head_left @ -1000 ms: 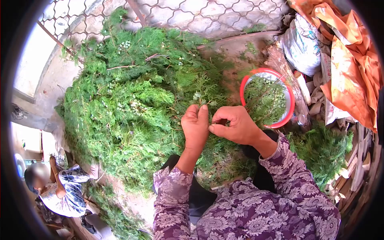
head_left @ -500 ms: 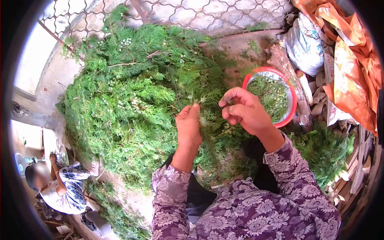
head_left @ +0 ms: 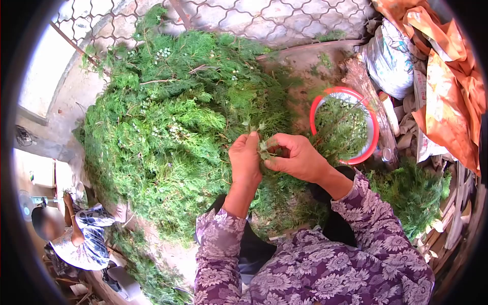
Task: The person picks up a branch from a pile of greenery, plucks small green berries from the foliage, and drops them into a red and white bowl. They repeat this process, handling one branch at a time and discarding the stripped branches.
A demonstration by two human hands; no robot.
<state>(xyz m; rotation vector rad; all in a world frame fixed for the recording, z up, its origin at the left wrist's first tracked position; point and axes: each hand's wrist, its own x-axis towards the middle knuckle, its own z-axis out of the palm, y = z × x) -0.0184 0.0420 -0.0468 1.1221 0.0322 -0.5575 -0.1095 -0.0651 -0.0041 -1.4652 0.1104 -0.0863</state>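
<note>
My left hand (head_left: pixel 245 161) is closed, with thumb and fingers pinching a small evergreen sprig (head_left: pixel 262 146) that bears pale green seed cones. From the right, my right hand (head_left: pixel 299 158) meets it, thumb and forefinger closed around the cones; its other fingers are curled. Beneath both hands spreads a large heap of green conifer branches (head_left: pixel 168 137), dotted with pale cones. To the right of my right hand stands a white basin with a red rim (head_left: pixel 375 129), holding picked cones and bits of foliage (head_left: pixel 343 124).
Orange sheeting (head_left: pixel 450 96) and a white sack (head_left: pixel 389 58) lie at the upper right, by a log (head_left: pixel 373 96). More branches (head_left: pixel 412 195) and split wood (head_left: pixel 460 203) are at the right. Another person (head_left: pixel 84 234) sits at the left. A metal grille (head_left: pixel 284 18) runs along the top.
My right hand has moved left and slightly down from near the basin, and its fingers have closed on the sprig's cones. The left hand keeps its pinch, almost in place.
</note>
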